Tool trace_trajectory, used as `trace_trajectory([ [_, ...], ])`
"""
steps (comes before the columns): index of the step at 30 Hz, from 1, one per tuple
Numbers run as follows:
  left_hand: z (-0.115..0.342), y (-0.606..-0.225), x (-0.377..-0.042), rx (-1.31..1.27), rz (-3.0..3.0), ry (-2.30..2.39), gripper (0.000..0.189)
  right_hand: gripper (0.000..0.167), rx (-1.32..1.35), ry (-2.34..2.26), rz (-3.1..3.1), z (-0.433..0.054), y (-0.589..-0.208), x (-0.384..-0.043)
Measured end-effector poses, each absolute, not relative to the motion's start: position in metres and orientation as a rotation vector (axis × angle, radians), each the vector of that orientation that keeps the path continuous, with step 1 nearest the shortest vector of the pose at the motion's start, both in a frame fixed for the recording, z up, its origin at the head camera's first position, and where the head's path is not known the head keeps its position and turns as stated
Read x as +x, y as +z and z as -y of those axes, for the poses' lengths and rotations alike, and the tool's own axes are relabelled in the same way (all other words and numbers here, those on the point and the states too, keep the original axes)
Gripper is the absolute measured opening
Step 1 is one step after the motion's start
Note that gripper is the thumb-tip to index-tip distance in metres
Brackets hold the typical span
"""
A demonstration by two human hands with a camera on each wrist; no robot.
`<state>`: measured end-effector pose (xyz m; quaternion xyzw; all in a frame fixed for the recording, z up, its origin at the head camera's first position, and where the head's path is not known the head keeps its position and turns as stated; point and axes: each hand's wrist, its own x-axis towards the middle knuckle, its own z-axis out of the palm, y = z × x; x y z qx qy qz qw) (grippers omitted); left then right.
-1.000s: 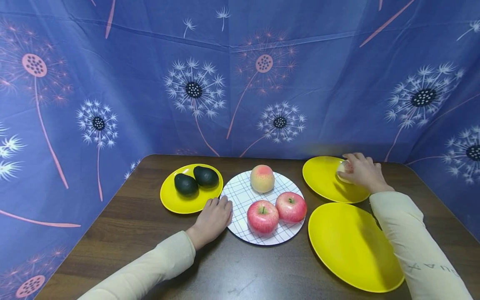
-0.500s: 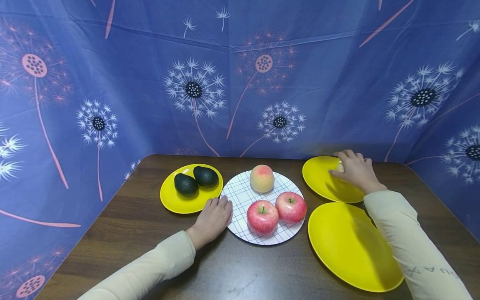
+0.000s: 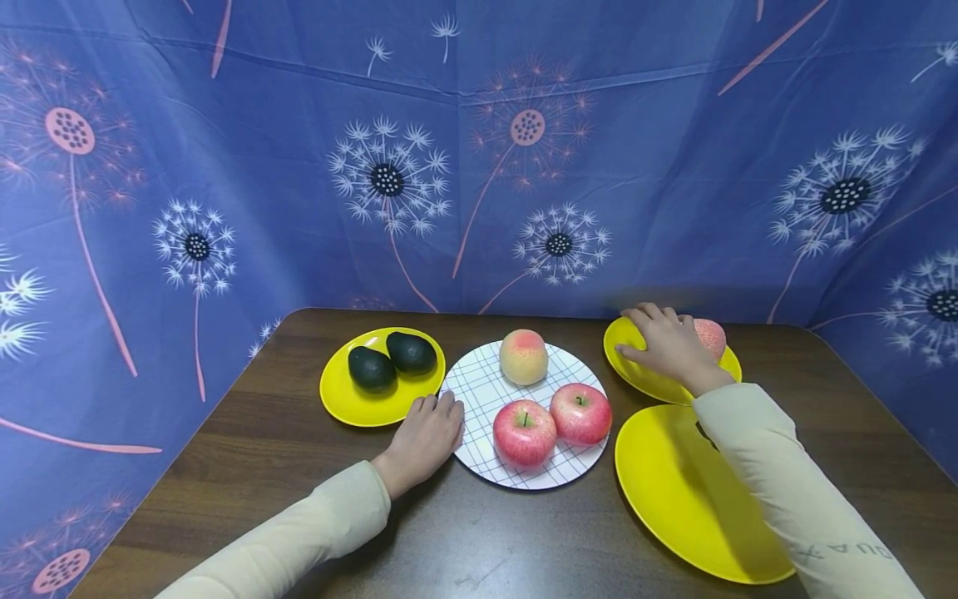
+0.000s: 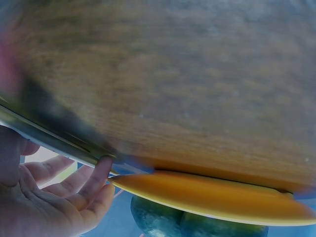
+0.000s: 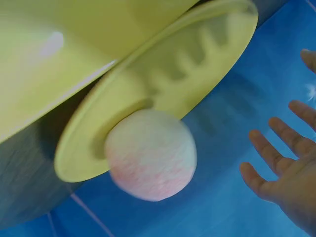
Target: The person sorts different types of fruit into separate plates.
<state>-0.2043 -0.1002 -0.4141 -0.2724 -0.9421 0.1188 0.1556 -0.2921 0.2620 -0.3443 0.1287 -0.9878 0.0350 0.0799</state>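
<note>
My right hand (image 3: 669,345) hovers over the far right yellow plate (image 3: 627,366), fingers spread and nothing held. Just right of it a pinkish peach (image 3: 710,334) rests on that plate, partly hidden behind the hand. The right wrist view shows the peach (image 5: 152,155) whole, apart from the fingertips. My left hand (image 3: 425,437) rests with relaxed fingers at the left rim of a white checked plate (image 3: 471,416). This plate bears a yellow-orange peach (image 3: 523,358) and two red apples (image 3: 525,434). In the left wrist view the fingers (image 4: 94,182) touch its rim.
A yellow plate (image 3: 348,408) with two dark avocados (image 3: 372,369) stands left of the checked plate. A larger yellow plate (image 3: 674,482) lies at the front right, beneath the right sleeve (image 3: 793,491). A blue dandelion-print cloth (image 3: 659,166) hangs behind the brown table (image 3: 479,541).
My right hand has let go of the peach on the far right plate and moved left, uncovering it. The left hand has stayed in place.
</note>
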Motion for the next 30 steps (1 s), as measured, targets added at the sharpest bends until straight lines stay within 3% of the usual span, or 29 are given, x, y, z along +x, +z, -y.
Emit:
trace_trajectory([
  [30,0.100,-0.415,-0.205,-0.777,2.694,0.347,0.028,0.065,0.737,0.224,2.923,-0.173,-0.347,-0.285],
])
